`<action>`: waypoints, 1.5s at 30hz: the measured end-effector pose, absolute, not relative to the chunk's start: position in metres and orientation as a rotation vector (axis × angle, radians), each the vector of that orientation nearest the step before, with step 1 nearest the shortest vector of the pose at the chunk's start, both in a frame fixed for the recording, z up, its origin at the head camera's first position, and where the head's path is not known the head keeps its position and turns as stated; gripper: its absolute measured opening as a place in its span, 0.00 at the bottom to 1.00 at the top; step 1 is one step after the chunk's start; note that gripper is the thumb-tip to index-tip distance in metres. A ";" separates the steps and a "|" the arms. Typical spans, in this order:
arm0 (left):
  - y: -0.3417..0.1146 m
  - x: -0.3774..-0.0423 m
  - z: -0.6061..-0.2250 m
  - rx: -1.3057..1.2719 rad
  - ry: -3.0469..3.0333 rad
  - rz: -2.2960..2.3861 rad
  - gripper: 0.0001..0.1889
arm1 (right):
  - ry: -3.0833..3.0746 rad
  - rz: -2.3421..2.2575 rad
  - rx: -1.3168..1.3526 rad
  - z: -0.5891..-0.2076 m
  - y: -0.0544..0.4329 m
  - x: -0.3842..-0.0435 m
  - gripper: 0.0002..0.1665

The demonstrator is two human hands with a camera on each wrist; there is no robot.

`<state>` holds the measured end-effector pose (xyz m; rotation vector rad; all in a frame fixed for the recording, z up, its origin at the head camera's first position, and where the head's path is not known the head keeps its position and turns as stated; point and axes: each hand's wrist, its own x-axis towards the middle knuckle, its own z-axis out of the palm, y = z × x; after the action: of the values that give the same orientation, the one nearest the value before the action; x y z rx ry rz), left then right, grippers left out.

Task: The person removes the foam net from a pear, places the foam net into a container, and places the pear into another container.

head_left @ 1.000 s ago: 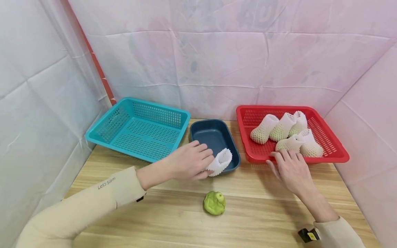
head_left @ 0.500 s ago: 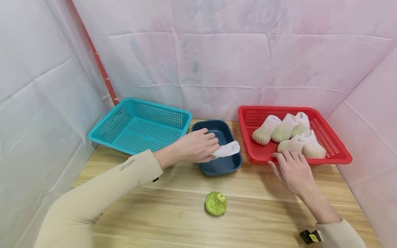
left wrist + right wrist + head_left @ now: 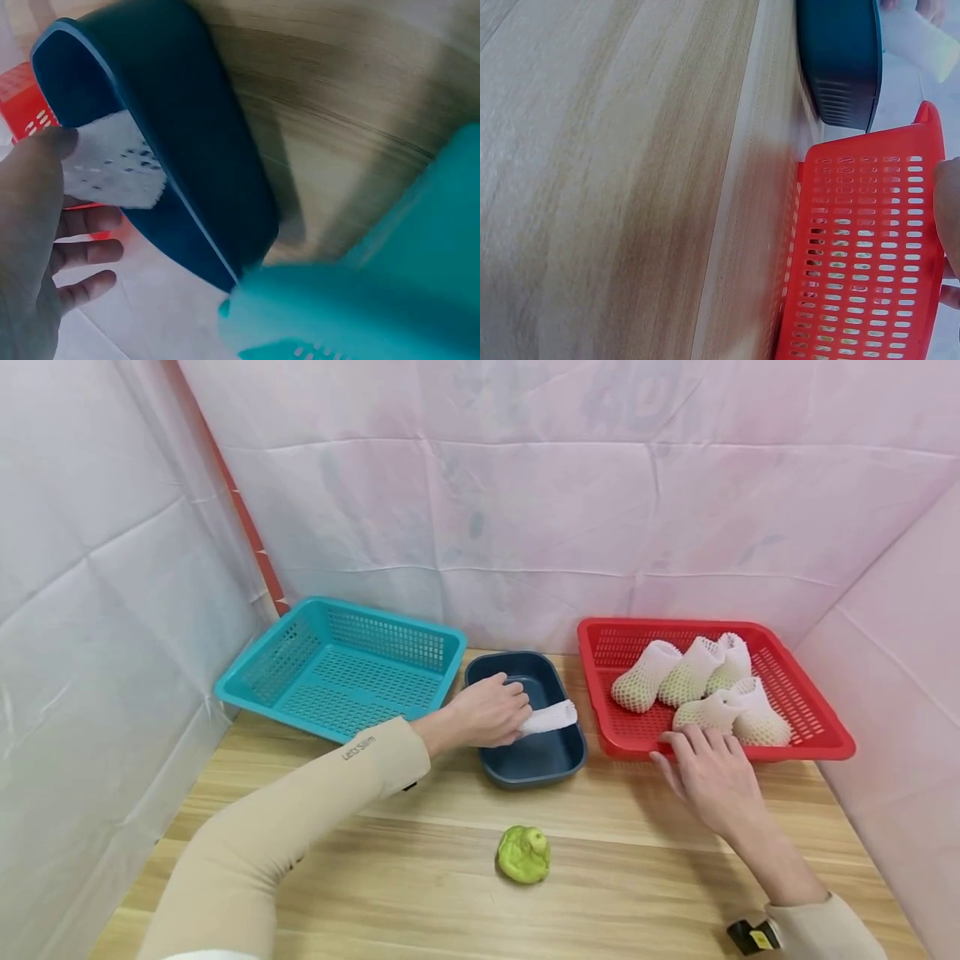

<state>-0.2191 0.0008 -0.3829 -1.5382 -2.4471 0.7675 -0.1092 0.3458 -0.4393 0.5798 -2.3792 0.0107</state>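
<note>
My left hand (image 3: 491,710) is over the dark blue tray (image 3: 534,764), pinching a white foam net sleeve (image 3: 550,717). In the left wrist view the thumb lies on the sleeve (image 3: 116,166), and the other fingers (image 3: 91,253) spread below it. Relaxed, my right hand (image 3: 712,781) rests at the near rim of the red basket (image 3: 630,750). Inside that basket lie several pale green fruits (image 3: 637,692) in white foam nets. A bare, lumpy yellow-green fruit (image 3: 523,855) with a knob on top sits on the table in front of the tray.
To the left of the tray stands a turquoise perforated basket (image 3: 341,681) with nothing in it. All of these stand on a wood-grain table (image 3: 390,893). Pale fabric walls (image 3: 517,510) close off the back and both sides.
My left hand has moved from the tray's near edge forward and slightly right over it, carrying the foam sleeve, which now points right. The right hand has stayed at the red basket's rim.
</note>
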 end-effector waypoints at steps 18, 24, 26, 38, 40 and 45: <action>0.001 -0.212 -0.389 -1.486 -2.589 0.755 0.39 | -2.355 0.017 0.585 -0.438 0.344 -0.108 0.35; -0.008 -0.199 -0.380 -1.530 -2.548 0.516 0.48 | -2.365 0.015 0.581 -0.438 0.344 -0.108 0.35; -0.012 -0.193 -0.378 -1.555 -2.548 0.460 0.51 | -2.369 0.014 0.580 -0.438 0.344 -0.108 0.35; -0.034 -0.143 -0.388 -1.618 -2.423 0.287 0.60 | -2.370 0.009 0.577 -0.437 0.343 -0.108 0.35; -0.036 -0.136 -0.392 -1.606 -2.395 0.286 0.60 | -2.365 0.011 0.578 -0.437 0.343 -0.109 0.35; -0.038 -0.122 -0.403 -1.603 -2.367 0.247 0.61 | -2.359 0.009 0.577 -0.437 0.343 -0.109 0.35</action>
<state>-0.1220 -0.0382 -0.4027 -1.6026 -2.3666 0.2474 -0.1089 0.3431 -0.4370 0.5775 -2.3587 0.0085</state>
